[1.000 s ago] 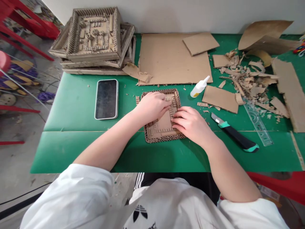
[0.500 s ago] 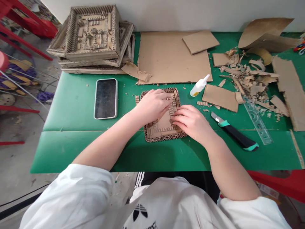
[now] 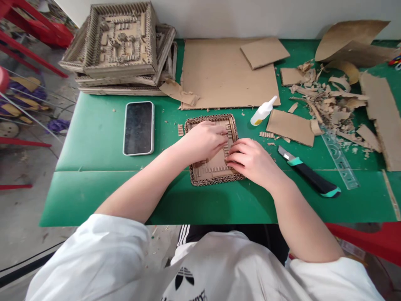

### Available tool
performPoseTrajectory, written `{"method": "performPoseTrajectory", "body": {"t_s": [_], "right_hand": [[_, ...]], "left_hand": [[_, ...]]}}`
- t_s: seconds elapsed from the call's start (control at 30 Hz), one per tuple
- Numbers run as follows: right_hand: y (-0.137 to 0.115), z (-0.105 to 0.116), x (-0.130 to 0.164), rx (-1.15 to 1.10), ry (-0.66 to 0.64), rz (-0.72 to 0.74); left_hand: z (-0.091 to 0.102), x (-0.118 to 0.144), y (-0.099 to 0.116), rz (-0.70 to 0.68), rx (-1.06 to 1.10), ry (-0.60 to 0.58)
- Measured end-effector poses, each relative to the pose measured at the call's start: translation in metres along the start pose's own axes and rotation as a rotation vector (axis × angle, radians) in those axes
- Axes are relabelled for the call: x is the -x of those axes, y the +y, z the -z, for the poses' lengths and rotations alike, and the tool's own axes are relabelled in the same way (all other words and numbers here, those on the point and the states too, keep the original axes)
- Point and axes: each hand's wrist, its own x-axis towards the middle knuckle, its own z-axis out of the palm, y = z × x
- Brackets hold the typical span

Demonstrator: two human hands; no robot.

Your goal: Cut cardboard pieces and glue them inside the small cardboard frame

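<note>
A small cardboard tray (image 3: 216, 182) with a corrugated rim lies flat on the table, with corrugated strips fixed along the inside of its walls. My left hand (image 3: 205, 140) arches over its upper part, fingers bent and held close, the tips at a corrugated strip (image 3: 227, 147) near the right wall. What those fingertips pinch, if anything, is hidden. My right hand (image 3: 252, 161) comes over the tray's right rim, its fingers closed on that side, beside the same strip. Right of the tray stands a white glue bottle (image 3: 262, 112), tilted, with small corrugated offcuts (image 3: 266, 134) near it.
A utility knife (image 3: 308, 173), a clear ruler (image 3: 341, 163) and a heap of cardboard scraps (image 3: 336, 106) lie to the right. A phone (image 3: 138, 128) rests at left. Stacked cardboard trays (image 3: 122, 71) and a large cardboard sheet (image 3: 225, 79) are behind.
The view has shifted very slightly. My left fingertips have edged a little along the tray; my right hand stays at the right rim.
</note>
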Motion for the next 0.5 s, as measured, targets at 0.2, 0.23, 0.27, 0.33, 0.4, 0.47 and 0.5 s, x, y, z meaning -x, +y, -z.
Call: {"method": "performPoseTrajectory", "body": {"t_s": [0.2,0.23,0.27,0.33,0.4,0.47,0.5], "right_hand": [[-0.0008,0.0007,0.0009,0.05,0.0,0.014],[-0.0008,0.0005,0.001,0.057,-0.001,0.016],[-0.0008,0.0003,0.001,0.064,-0.005,0.019],[-0.001,-0.0003,0.0009,0.078,-0.011,0.022],[-0.0016,-0.0008,0.0005,0.082,-0.018,0.018],[-0.0023,-0.0007,0.0,0.079,-0.026,0.006],[-0.0026,-0.0003,-0.0003,0.074,-0.029,0.0]], "left_hand": [[-0.0007,-0.0002,-0.0006,-0.033,-0.047,-0.005],[-0.0005,-0.0004,-0.0006,-0.033,-0.043,-0.007],[-0.0002,-0.0006,-0.0006,-0.032,-0.039,-0.01],[0.0006,-0.001,-0.0003,-0.031,-0.035,-0.019],[0.0011,-0.0013,0.0,-0.029,-0.038,-0.026],[0.0011,-0.0013,0.0001,-0.028,-0.044,-0.03],[0.0008,-0.0012,-0.0001,-0.029,-0.046,-0.031]]}}
